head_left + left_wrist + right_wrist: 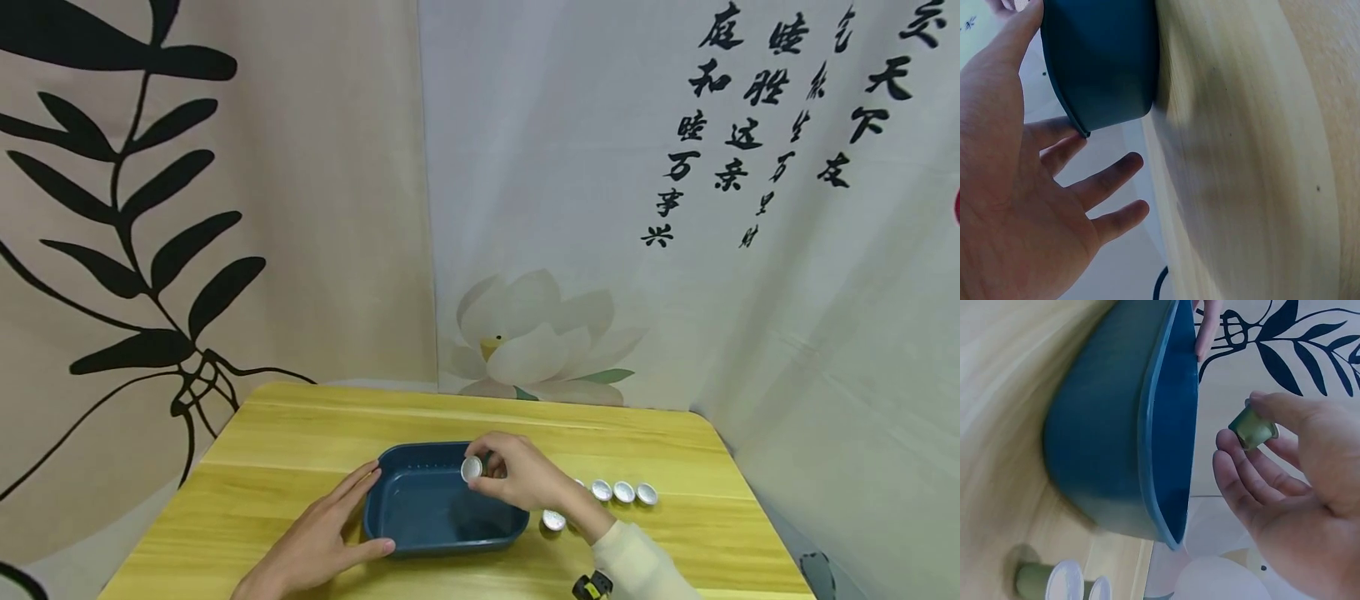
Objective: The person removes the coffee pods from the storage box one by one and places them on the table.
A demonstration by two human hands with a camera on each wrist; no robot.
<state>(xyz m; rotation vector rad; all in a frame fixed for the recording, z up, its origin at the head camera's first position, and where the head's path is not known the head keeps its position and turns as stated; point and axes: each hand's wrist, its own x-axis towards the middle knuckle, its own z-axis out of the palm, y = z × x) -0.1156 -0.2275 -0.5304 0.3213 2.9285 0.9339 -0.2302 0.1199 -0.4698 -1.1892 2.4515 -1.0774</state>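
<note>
A small green coffee capsule (1252, 428) with a pale lid is pinched between the thumb and fingers of my right hand (517, 471). In the head view that capsule is held over the right part of a dark blue rectangular basin (442, 547), its round lid facing left. My left hand (318, 533) spans the basin's left end, thumb at the near corner and fingertips at the far one. The left wrist view shows the other fingers of this hand spread and fairly straight beside the basin wall (1107, 75). No capsule shows on the visible basin floor.
Several more capsules (624, 492) stand on the wooden table (300, 433) right of the basin, lids up; the right forearm partly hides some. One nearer capsule (553, 521) stands close to the basin's right end. A printed curtain (525, 208) hangs behind the table.
</note>
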